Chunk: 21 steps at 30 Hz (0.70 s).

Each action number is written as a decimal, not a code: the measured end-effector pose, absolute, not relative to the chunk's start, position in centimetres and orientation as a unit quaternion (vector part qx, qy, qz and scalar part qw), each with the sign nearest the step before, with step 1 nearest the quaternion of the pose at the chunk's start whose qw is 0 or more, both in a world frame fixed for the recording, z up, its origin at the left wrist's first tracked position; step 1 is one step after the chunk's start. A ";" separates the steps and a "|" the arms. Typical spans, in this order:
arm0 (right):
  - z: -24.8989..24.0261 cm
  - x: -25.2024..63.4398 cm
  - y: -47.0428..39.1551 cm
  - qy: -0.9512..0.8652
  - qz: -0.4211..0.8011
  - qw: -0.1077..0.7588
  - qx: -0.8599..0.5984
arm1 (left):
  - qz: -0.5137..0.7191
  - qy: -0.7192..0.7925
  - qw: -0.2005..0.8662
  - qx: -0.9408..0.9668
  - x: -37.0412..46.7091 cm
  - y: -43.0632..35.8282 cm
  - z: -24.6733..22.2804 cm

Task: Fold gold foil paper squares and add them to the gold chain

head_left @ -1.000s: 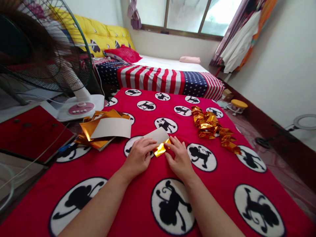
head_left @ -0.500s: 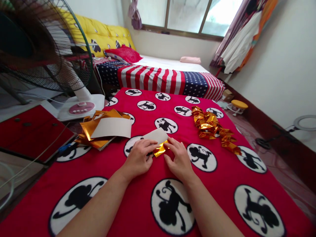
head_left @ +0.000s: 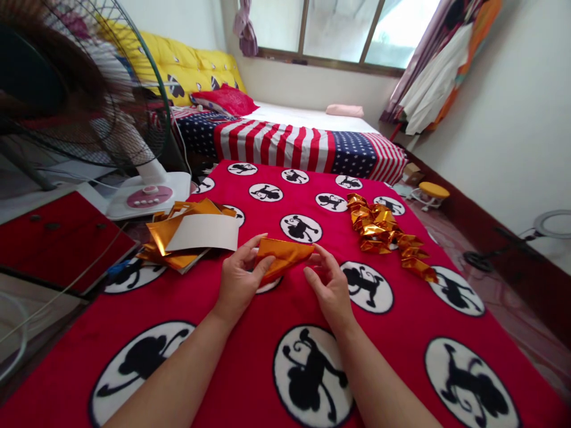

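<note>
A sheet of gold foil paper [head_left: 285, 255], partly folded with its shiny side toward me, is raised a little above the red cloth. My left hand [head_left: 238, 276] pinches its left end, thumb in front and fingers behind. At the right corner, the fingertips of my right hand [head_left: 330, 282] hold the edge from behind, with the thumb apart from the sheet. Left of my hands lies a pile of gold foil sheets [head_left: 163, 235], a white-backed sheet [head_left: 205, 232] on top. Several folded gold foil pieces [head_left: 379, 226] lie in a row to the right.
A red cloth with black monkey prints [head_left: 250, 368] covers the surface under my arms. An electric fan [head_left: 147, 184] stands at the left. Beyond are a bed with a flag-patterned cover [head_left: 276, 142] and a yellow stool [head_left: 432, 190].
The gold foil paper was low on the cloth, white side partly up, under both hands. It is now lifted and turned, gold side toward me, with my left thumb across it.
</note>
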State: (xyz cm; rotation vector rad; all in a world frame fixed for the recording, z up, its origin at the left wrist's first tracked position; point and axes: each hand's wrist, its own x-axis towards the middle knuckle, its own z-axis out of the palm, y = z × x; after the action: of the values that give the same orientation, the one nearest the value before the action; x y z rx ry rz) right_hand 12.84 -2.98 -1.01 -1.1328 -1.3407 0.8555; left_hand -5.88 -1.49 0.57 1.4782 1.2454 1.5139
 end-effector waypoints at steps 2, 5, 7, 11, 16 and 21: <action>-0.9 12.7 -3.2 -0.554 0.395 0.567 -0.463 | 0.596 0.457 0.414 0.514 -5.5 -1.6 1.0; -0.7 12.5 -3.4 -0.537 0.412 0.578 -0.455 | 0.598 0.450 0.465 0.473 -5.2 -1.6 1.1; -0.6 12.4 -3.4 -0.524 0.416 0.590 -0.451 | 0.585 0.470 0.462 0.472 -5.1 -1.5 0.7; -0.4 12.4 -3.2 -0.502 0.433 0.602 -0.445 | 0.551 0.518 0.427 0.496 -5.3 -1.3 -0.1; -0.3 12.4 -3.2 -0.481 0.451 0.604 -0.447 | 0.536 0.502 0.432 0.523 -5.2 -1.3 -0.3; -0.4 12.4 -3.4 -0.489 0.476 0.586 -0.438 | 0.544 0.470 0.414 0.558 -5.1 -1.3 -0.3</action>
State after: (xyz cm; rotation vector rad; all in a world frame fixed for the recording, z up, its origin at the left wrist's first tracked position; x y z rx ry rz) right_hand 12.36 -3.40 -0.41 -1.0201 -1.1389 1.1086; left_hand -5.09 -1.26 -0.27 1.4039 1.1810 1.3686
